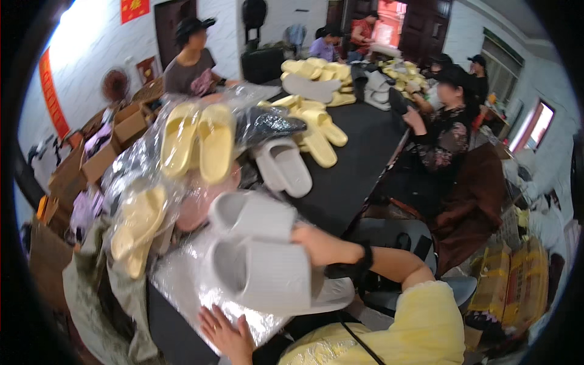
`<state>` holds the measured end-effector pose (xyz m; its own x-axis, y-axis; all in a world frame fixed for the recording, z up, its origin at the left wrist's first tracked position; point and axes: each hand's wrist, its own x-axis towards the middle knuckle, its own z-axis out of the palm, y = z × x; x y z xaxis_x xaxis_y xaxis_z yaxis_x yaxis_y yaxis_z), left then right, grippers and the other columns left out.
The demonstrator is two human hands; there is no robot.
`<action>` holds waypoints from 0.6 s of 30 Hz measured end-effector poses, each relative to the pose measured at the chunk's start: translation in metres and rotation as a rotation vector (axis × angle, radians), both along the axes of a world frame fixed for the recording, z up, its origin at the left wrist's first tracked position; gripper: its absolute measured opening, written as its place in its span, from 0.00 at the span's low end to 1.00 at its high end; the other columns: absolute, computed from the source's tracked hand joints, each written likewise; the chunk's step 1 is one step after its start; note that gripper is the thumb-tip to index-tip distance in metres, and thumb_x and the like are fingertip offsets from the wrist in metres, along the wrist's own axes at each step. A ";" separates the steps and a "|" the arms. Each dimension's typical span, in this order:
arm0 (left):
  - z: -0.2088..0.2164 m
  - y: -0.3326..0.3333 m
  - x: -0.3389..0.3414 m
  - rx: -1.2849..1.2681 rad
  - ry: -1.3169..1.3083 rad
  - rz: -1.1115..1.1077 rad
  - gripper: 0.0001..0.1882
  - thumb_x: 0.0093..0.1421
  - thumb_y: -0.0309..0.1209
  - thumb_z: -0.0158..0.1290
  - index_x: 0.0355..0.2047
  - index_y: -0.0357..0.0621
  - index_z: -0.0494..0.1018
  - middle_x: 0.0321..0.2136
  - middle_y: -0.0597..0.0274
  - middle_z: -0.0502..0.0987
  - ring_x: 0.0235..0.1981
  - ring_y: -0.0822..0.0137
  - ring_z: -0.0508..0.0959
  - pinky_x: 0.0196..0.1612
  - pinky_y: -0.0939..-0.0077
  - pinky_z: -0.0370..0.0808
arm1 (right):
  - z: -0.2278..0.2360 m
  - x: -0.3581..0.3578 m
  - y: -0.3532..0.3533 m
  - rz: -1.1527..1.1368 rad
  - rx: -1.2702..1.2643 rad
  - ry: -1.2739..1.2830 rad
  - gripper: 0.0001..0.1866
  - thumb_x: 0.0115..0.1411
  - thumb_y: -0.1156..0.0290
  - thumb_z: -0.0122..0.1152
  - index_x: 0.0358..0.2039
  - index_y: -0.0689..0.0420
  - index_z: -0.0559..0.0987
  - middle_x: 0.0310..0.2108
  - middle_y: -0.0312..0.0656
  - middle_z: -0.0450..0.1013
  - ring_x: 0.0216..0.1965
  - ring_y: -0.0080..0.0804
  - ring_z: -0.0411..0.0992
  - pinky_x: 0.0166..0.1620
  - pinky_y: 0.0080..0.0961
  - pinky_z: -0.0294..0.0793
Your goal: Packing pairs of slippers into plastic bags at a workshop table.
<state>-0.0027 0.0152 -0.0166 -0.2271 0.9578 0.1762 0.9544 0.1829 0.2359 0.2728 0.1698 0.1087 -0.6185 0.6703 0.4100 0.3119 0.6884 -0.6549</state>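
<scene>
A pair of light grey slide slippers [267, 274] is held above the table by my right hand [322, 244], whose fingers are closed on them near the toe straps; the far side of the grip is hidden. My left hand [226, 333] lies with its fingers spread on a pile of flat clear plastic bags [176, 277], just below the slippers. Beyond the pile, yellow slippers in clear bags [216, 143] rest on a heap of bagged pairs. A second grey pair [283, 167] sits at that heap's right side.
The long black-topped table [359, 146] runs away from me, with loose yellow slippers [319, 137] along it. A co-worker at the right holds a dark slipper [398, 103]; others stand farther back. Cardboard boxes [100, 161] line the left; a grey chair [389, 237] is beside me.
</scene>
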 end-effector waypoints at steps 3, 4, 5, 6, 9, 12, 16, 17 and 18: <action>0.031 0.002 0.018 0.010 0.064 -0.086 0.34 0.59 0.47 0.44 0.59 0.37 0.55 0.58 0.38 0.55 0.60 0.43 0.54 0.60 0.50 0.49 | 0.015 0.114 0.010 -0.285 -0.003 0.284 0.12 0.49 0.77 0.55 0.36 0.63 0.76 0.35 0.42 0.74 0.35 0.26 0.72 0.38 0.24 0.71; 0.029 0.001 0.017 -0.006 0.027 -0.101 0.37 0.57 0.48 0.47 0.60 0.37 0.53 0.59 0.36 0.52 0.61 0.41 0.51 0.61 0.49 0.47 | 0.028 0.137 0.014 -0.543 -0.079 0.479 0.11 0.51 0.78 0.51 0.35 0.63 0.76 0.34 0.39 0.74 0.33 0.21 0.71 0.34 0.21 0.71; 0.032 0.002 0.018 0.004 0.025 -0.117 0.37 0.57 0.48 0.47 0.60 0.37 0.53 0.59 0.36 0.52 0.61 0.41 0.51 0.61 0.49 0.47 | 0.035 0.182 0.026 -0.812 -0.113 0.476 0.11 0.54 0.76 0.47 0.35 0.63 0.76 0.32 0.39 0.73 0.28 0.22 0.71 0.29 0.21 0.70; 0.035 -0.001 0.019 -0.015 0.013 -0.102 0.37 0.57 0.48 0.47 0.60 0.37 0.53 0.59 0.36 0.52 0.61 0.41 0.51 0.61 0.50 0.47 | 0.051 0.219 0.028 -1.048 -0.150 0.273 0.11 0.56 0.73 0.47 0.34 0.63 0.75 0.28 0.39 0.72 0.24 0.23 0.69 0.25 0.22 0.68; 0.038 -0.002 0.018 -0.015 -0.012 -0.117 0.37 0.57 0.47 0.47 0.60 0.37 0.53 0.59 0.35 0.52 0.61 0.39 0.50 0.61 0.50 0.47 | 0.055 0.324 0.052 -1.448 -0.024 0.589 0.10 0.54 0.72 0.53 0.31 0.67 0.73 0.23 0.40 0.71 0.17 0.25 0.67 0.18 0.21 0.63; 0.043 -0.003 0.016 -0.071 -0.038 -0.071 0.37 0.57 0.47 0.47 0.60 0.37 0.52 0.59 0.36 0.52 0.61 0.39 0.50 0.61 0.49 0.47 | 0.039 0.312 0.050 -1.352 -0.146 0.620 0.13 0.55 0.70 0.56 0.34 0.68 0.73 0.24 0.41 0.72 0.17 0.24 0.66 0.17 0.20 0.62; 0.040 -0.002 0.013 -0.083 -0.044 -0.073 0.37 0.56 0.47 0.48 0.60 0.37 0.52 0.60 0.36 0.51 0.61 0.40 0.49 0.61 0.49 0.46 | 0.012 0.242 0.033 -1.104 -0.439 0.349 0.15 0.52 0.73 0.57 0.41 0.63 0.75 0.24 0.37 0.73 0.18 0.20 0.65 0.17 0.17 0.62; 0.038 -0.003 0.012 -0.077 -0.036 -0.071 0.37 0.56 0.47 0.48 0.60 0.37 0.53 0.60 0.36 0.51 0.61 0.40 0.48 0.61 0.48 0.46 | 0.007 0.223 0.039 -1.036 -0.474 0.243 0.14 0.51 0.73 0.57 0.40 0.62 0.75 0.25 0.36 0.73 0.18 0.19 0.65 0.18 0.17 0.62; 0.035 -0.002 0.011 -0.077 -0.035 -0.062 0.38 0.56 0.48 0.48 0.60 0.38 0.53 0.60 0.37 0.51 0.62 0.41 0.48 0.61 0.48 0.46 | 0.005 0.204 0.044 -1.038 -0.441 0.146 0.14 0.49 0.77 0.55 0.39 0.64 0.76 0.28 0.42 0.74 0.23 0.28 0.70 0.23 0.24 0.68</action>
<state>0.0084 0.0135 0.0186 -0.1718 0.9806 0.0944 0.9558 0.1427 0.2571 0.4765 0.2135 0.1137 0.3544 0.9345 0.0336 0.4976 -0.1581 -0.8529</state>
